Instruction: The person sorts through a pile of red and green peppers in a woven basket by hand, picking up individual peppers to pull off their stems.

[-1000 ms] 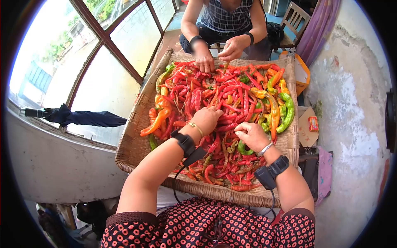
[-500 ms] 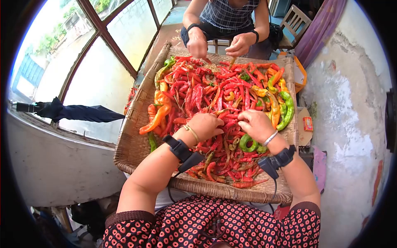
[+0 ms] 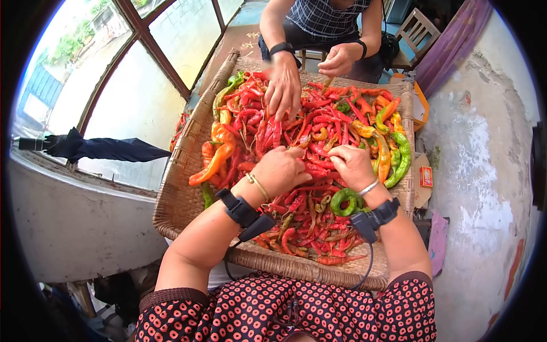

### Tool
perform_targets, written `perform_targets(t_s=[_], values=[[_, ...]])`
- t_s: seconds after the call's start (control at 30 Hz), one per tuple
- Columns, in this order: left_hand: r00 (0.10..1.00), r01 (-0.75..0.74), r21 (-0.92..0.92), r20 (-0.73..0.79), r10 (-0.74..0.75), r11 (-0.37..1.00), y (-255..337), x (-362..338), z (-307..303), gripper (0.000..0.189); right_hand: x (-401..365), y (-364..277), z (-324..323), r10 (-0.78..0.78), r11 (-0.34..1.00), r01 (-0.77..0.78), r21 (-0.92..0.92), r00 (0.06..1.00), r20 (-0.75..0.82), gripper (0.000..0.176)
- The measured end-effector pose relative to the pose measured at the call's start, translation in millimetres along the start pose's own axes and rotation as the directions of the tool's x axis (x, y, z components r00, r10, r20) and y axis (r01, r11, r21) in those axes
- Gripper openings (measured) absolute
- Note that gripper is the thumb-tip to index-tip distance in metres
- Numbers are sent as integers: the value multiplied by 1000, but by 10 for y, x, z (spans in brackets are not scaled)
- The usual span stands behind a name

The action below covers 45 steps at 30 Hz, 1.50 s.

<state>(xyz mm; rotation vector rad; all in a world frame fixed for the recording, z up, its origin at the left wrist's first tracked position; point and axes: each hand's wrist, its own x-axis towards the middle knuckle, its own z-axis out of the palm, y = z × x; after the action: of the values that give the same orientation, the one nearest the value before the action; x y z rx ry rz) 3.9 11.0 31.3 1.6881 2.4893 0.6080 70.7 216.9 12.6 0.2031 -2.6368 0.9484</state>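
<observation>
Red chili peppers [image 3: 313, 219] lie heaped in a shallow woven basket [image 3: 171, 211]. My left hand [image 3: 280, 172] is over the middle of the heap, its fingers curled around a red chili pepper [image 3: 320, 165] whose end points toward my other hand. Just to the right, my right hand [image 3: 354, 166] has thumb and forefinger pinched together close to that pepper; what lies between the fingertips is too small to make out. Below my right hand sits a curled green pepper [image 3: 343, 202]. Orange and yellow-green peppers [image 3: 383, 154] line the right side.
Across the basket sits another person, one hand [image 3: 283, 91] reaching into the heap and the other hand [image 3: 338, 59] raised above the far edge. A folded dark umbrella [image 3: 114, 149] lies along the window ledge at left. A rough wall [image 3: 467, 171] stands at right.
The other person's hand at the left has come down and forward onto the peppers. My hands stay over the middle of the heap, my left a little higher. The view has shifted slightly.
</observation>
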Motion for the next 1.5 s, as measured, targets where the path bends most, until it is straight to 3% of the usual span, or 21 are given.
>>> perform_targets(t_s=[0.07,0.13,0.2,0.27,0.33,0.4,0.47,0.57,0.6,0.67,0.7,0.8,0.83,0.97,1.03,1.17,1.23,1.3,1.37,1.43,1.5], values=[[969,-35,43,-244,45,998,0,27,-59,23,17,-141,-202,-40,998,41,55,999,-21,8],[976,1,41,-220,8,999,58,46,-97,23,12,-323,-410,361,787,-484,383,864,350,9],[974,7,-275,-215,-68,961,138,54,-66,25,-8,-364,-466,351,706,-520,481,847,399,10],[974,-59,-313,-228,-15,948,173,57,-45,26,-17,-356,-492,266,579,-546,606,829,492,12],[992,89,-281,109,-61,955,183,38,-51,26,-19,-304,-480,233,583,-541,606,826,513,13],[998,52,-303,61,-35,952,121,23,-29,23,-12,-264,-456,317,430,-589,684,808,497,17],[962,216,-482,253,-101,849,38,34,-122,23,8,-183,-409,310,374,-556,742,829,465,21],[935,296,-677,62,-349,674,-130,48,-122,17,-48,49,-214,396,781,-489,389,869,296,21],[890,287,-772,-4,-455,567,-158,70,-131,15,-63,92,-152,396,781,-488,390,869,296,21],[783,206,-686,-313,-538,698,-160,102,-163,12,-82,129,-59,94,995,-101,23,974,206,20],[755,216,-503,-457,-470,837,-228,122,-114,13,-99,137,-15,103,993,-86,-87,972,212,20],[886,205,-399,-312,-343,894,-207,57,33,18,-140,100,32,134,945,-41,-323,954,269,18],[925,277,-408,-131,-356,870,-160,49,57,20,-153,98,43,124,945,-33,-325,956,266,18],[987,100,-170,-106,-119,980,-64,16,183,21,-132,91,43,154,937,-54,-345,951,269,15],[929,262,-137,304,-211,955,28,16,54,25,-103,34,-38,152,977,-105,-185,952,264,12],[966,226,-174,168,-197,959,184,38,-127,29,-48,-146,-251,267,954,-294,66,926,265,12],[939,82,-249,-306,-159,965,254,57,-119,30,-47,-216,-291,289,902,-365,231,907,307,11],[944,-1,-282,-318,-92,959,217,64,-40,29,-43,-303,-339,301,817,-430,385,887,351,11],[944,-83,-314,-329,-27,946,188,56,-13,28,-34,-380,-379,292,580,-546,605,832,471,12],[993,103,-400,89,-73,911,170,39,-97,22,-32,-381,-348,306,529,-539,655,842,445,14],[986,162,-496,59,-153,853,77,25,-107,20,-30,-329,-329,351,423,-525,738,846,401,16]])
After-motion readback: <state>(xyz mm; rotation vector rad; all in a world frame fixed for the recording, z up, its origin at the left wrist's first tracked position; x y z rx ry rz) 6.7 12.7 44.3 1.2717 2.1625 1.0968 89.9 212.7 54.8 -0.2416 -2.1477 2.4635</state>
